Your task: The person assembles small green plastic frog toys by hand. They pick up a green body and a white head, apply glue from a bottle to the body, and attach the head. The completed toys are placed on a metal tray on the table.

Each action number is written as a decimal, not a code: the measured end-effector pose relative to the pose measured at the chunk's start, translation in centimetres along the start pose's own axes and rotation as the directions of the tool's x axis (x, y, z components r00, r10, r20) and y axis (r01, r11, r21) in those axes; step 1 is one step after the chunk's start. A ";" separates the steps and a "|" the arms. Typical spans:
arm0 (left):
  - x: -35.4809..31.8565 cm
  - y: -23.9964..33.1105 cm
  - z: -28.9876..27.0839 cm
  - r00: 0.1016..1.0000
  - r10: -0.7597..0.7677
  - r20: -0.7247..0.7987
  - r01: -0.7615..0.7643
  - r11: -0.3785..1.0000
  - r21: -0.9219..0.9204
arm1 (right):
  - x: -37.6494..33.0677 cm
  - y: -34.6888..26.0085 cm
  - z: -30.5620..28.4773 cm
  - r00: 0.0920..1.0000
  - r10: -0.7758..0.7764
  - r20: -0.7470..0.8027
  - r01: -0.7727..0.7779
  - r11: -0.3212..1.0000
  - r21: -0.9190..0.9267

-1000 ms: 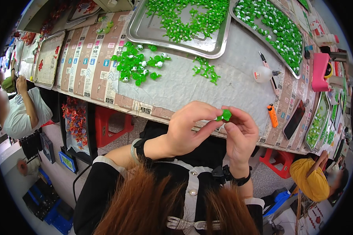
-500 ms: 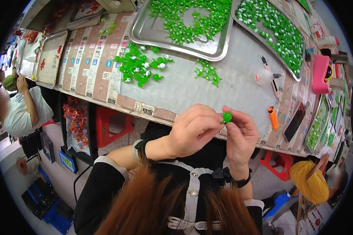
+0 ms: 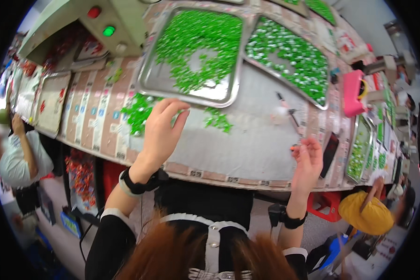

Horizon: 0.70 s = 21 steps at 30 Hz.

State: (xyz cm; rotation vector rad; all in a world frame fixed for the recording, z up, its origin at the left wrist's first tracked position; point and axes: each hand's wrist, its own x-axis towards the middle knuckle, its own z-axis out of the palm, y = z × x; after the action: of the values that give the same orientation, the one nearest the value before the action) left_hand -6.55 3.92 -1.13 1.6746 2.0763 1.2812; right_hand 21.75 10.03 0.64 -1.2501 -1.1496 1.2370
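Observation:
My left hand (image 3: 164,128) reaches over the table by the near edge of the large metal tray, its thumb and fingers apart and nothing visible between them. It partly covers a loose pile of bright green pieces (image 3: 136,114), some with white balls. A smaller cluster of green pieces (image 3: 218,120) lies to its right. My right hand (image 3: 308,161) is held with fingertips drawn together over the right side of the table. The orange tip of a utility knife (image 3: 294,148) shows beside those fingertips; whether they grip it is hidden.
A metal tray (image 3: 142,84) of small green pieces stands ahead; another tray (image 3: 284,78) of green-and-white pieces is right of it. A pen (image 3: 279,96), a dark phone (image 3: 330,155) and a pink holder (image 3: 353,93) lie rightward. People (image 3: 366,212) sit at both sides.
My hands have moved apart from the shared green piece, left hand forward-left, right hand rightward. That piece is no longer visible in them. The view has shifted, showing a machine with red and green buttons.

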 end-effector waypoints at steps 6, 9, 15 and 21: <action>1.6 3.8 1.9 0.968 0.004 0.252 0.053 0.974 -0.221 | 11.3 -2.0 -5.4 0.980 -0.170 0.107 0.198 0.908 -0.368; 4.1 4.7 3.1 0.938 0.063 0.340 0.032 0.963 -0.267 | 15.3 -1.5 -7.3 0.972 -0.086 0.219 0.222 0.648 -0.729; 7.5 4.8 5.8 0.906 0.051 0.421 0.041 0.977 -0.208 | 13.7 0.6 -3.2 0.777 0.191 0.600 0.405 0.577 -0.709; 10.7 5.7 10.1 0.878 0.088 0.471 0.046 0.963 -0.266 | 10.0 3.4 1.0 0.894 0.121 0.432 0.212 0.734 -0.645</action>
State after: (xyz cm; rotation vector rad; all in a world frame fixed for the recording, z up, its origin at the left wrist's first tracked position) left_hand -0.01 18.24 0.57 1.6786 1.5240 0.9674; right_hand 20.98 19.81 -3.29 -1.4757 -2.1119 1.1227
